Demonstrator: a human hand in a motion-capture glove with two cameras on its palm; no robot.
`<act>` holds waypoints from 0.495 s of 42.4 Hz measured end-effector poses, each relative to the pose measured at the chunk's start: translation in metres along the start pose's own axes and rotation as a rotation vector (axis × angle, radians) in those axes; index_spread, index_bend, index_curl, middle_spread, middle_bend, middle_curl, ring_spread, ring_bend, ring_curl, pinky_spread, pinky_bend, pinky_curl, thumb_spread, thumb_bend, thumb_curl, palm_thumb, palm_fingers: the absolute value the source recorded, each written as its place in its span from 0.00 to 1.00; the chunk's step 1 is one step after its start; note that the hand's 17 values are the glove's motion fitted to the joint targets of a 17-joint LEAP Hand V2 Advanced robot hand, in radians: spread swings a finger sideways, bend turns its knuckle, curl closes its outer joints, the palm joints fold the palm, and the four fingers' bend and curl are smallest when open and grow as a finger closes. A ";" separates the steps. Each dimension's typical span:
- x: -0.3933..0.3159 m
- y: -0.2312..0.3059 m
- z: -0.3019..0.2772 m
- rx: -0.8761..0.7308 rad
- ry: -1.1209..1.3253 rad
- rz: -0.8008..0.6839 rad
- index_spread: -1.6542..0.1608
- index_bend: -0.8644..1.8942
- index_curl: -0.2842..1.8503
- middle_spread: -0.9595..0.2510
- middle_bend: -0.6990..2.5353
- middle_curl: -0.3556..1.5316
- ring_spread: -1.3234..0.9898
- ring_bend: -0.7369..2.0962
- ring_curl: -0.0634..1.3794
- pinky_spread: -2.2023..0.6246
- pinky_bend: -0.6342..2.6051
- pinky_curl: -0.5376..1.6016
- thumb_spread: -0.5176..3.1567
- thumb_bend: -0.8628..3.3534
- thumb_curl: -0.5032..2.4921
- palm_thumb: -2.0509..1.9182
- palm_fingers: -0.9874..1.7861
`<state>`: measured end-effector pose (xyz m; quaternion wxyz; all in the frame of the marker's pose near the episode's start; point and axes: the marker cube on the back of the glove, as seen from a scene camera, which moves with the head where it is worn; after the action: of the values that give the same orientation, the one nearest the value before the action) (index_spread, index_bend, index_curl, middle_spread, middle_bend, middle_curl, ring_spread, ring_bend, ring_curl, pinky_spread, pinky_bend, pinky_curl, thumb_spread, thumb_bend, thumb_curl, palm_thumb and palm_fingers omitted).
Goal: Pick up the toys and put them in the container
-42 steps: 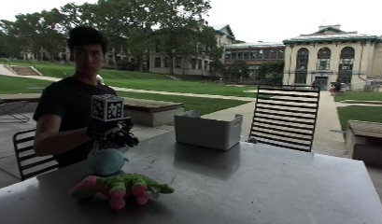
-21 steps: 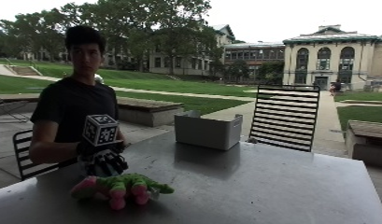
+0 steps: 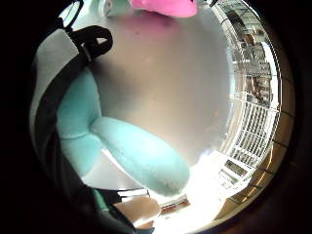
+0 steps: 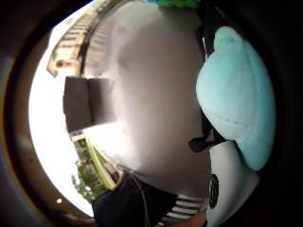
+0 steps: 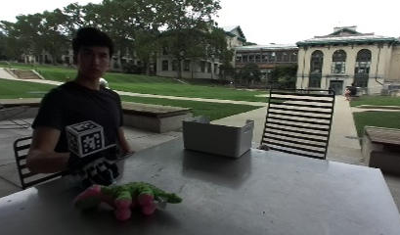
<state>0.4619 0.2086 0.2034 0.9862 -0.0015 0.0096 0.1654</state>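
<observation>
A light blue plush toy (image 3: 131, 151) lies against the palm of the gloved right hand (image 5: 99, 169), whose fingers curl around it. The hand sits low over the grey table (image 5: 264, 196), near the person's chest. A green and pink plush toy (image 5: 124, 196) lies on the table at the hand's 5 o'clock, just beside it. The grey container (image 5: 217, 137) stands well apart, at the hand's 2 o'clock.

- Black short-sleeved T-shirt (image 5: 76, 110) on the person
- Black glove on the right hand (image 5: 99, 171), with black straps and white plastic at the palm
</observation>
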 end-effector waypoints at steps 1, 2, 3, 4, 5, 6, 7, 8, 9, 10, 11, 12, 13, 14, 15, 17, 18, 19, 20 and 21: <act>0.001 -0.001 0.000 0.013 0.000 0.001 0.78 0.46 0.44 0.54 0.39 0.51 0.38 0.56 0.36 0.61 0.43 0.39 0.47 0.31 0.37 0.75 0.82; 0.002 -0.002 0.001 0.029 0.002 0.003 0.78 0.47 0.45 0.54 0.40 0.52 0.39 0.57 0.37 0.61 0.42 0.39 0.47 0.32 0.38 0.76 0.84; 0.002 -0.003 0.001 0.046 0.004 0.007 0.78 0.47 0.45 0.54 0.41 0.52 0.39 0.57 0.37 0.61 0.42 0.39 0.47 0.32 0.38 0.77 0.84; 0.002 -0.004 0.001 0.062 0.006 0.013 0.79 0.48 0.46 0.54 0.42 0.53 0.39 0.58 0.37 0.61 0.41 0.39 0.48 0.32 0.38 0.77 0.84; 0.002 -0.005 0.001 0.074 0.005 0.022 0.79 0.49 0.46 0.54 0.42 0.53 0.40 0.60 0.38 0.61 0.41 0.39 0.49 0.33 0.39 0.78 0.85; 0.001 -0.006 0.000 0.082 0.002 0.033 0.79 0.50 0.47 0.55 0.43 0.54 0.40 0.60 0.38 0.61 0.40 0.39 0.50 0.34 0.39 0.78 0.85; 0.001 -0.006 0.000 0.087 -0.003 0.046 0.79 0.50 0.47 0.55 0.44 0.54 0.40 0.61 0.39 0.61 0.40 0.39 0.50 0.34 0.39 0.78 0.86; 0.000 -0.007 -0.001 0.091 -0.007 0.058 0.79 0.51 0.48 0.55 0.44 0.54 0.41 0.61 0.39 0.61 0.40 0.39 0.51 0.35 0.39 0.78 0.86; 0.000 -0.009 -0.002 0.097 -0.010 0.068 0.80 0.52 0.48 0.56 0.46 0.55 0.41 0.62 0.40 0.61 0.39 0.39 0.52 0.35 0.40 0.79 0.86; 0.000 -0.011 -0.002 0.106 -0.011 0.074 0.80 0.52 0.48 0.57 0.47 0.55 0.41 0.63 0.40 0.61 0.39 0.39 0.52 0.36 0.40 0.79 0.87; 0.000 -0.013 -0.004 0.115 -0.009 0.077 0.80 0.53 0.49 0.57 0.47 0.56 0.42 0.63 0.40 0.61 0.39 0.39 0.52 0.36 0.40 0.79 0.87; 0.000 -0.016 -0.005 0.123 -0.007 0.078 0.80 0.53 0.49 0.57 0.48 0.56 0.42 0.63 0.40 0.61 0.39 0.39 0.53 0.36 0.40 0.79 0.86; -0.001 -0.017 -0.007 0.130 -0.006 0.079 0.81 0.53 0.50 0.58 0.49 0.56 0.43 0.64 0.41 0.61 0.39 0.39 0.53 0.36 0.40 0.79 0.86; -0.003 -0.018 -0.010 0.135 -0.006 0.080 0.81 0.54 0.50 0.58 0.49 0.56 0.43 0.64 0.41 0.61 0.39 0.39 0.53 0.36 0.41 0.79 0.86; -0.005 -0.019 -0.014 0.140 -0.008 0.079 0.81 0.54 0.50 0.58 0.50 0.57 0.44 0.64 0.40 0.61 0.39 0.39 0.53 0.37 0.41 0.79 0.86; -0.013 -0.019 -0.025 0.153 -0.021 0.071 0.81 0.53 0.51 0.58 0.50 0.57 0.44 0.66 0.41 0.62 0.40 0.40 0.50 0.34 0.42 0.77 0.83; -0.018 -0.019 -0.032 0.159 -0.029 0.064 0.81 0.52 0.51 0.58 0.49 0.57 0.43 0.66 0.41 0.62 0.41 0.40 0.49 0.33 0.42 0.75 0.81; -0.023 -0.019 -0.039 0.166 -0.037 0.057 0.81 0.52 0.51 0.57 0.49 0.57 0.43 0.67 0.41 0.62 0.42 0.41 0.48 0.32 0.42 0.74 0.79; -0.030 -0.019 -0.048 0.174 -0.043 0.050 0.81 0.51 0.51 0.57 0.48 0.56 0.43 0.67 0.41 0.62 0.43 0.41 0.47 0.31 0.42 0.73 0.78; -0.037 -0.018 -0.057 0.185 -0.046 0.043 0.80 0.51 0.52 0.56 0.47 0.56 0.42 0.67 0.41 0.62 0.44 0.41 0.46 0.30 0.42 0.71 0.76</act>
<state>0.4320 0.1789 0.1466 0.9783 0.0938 0.0024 0.1847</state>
